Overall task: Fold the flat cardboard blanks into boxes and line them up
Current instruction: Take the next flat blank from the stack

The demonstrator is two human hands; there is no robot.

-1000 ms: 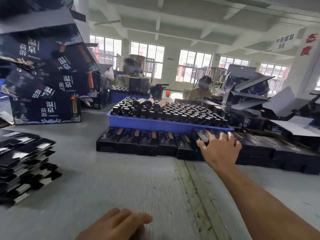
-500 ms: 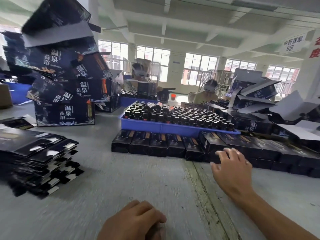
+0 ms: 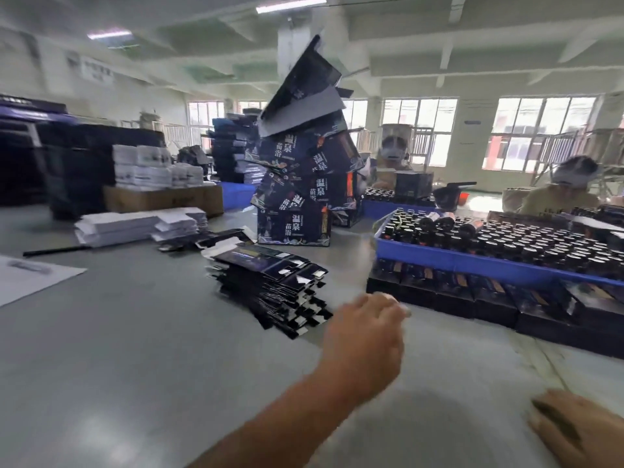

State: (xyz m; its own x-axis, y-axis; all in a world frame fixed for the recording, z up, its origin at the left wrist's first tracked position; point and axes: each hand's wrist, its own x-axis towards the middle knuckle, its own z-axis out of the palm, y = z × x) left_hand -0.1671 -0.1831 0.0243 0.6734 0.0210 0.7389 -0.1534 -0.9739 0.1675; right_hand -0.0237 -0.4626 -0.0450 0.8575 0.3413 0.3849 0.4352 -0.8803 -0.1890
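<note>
Left hand now raised toward glossy flat blanks, fingers loose, empty, right hand flat

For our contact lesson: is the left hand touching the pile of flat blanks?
Cannot tell. Head view: the blurred left hand borders the near corner of the pile of flat blanks; neither gap nor contact shows.

— How is the light?
— Bright, even daylight from the windows at two o'clock, blown out to white; ceiling tube lamps at twelve add little; a pale sheen lies on the grey table at seven.
— And sharpness?
— Poor; motion blur smears the whole left side and the left hand at centre, its fingertips ghosted; wide-angle bending curves the ceiling beams at the edges.
</note>
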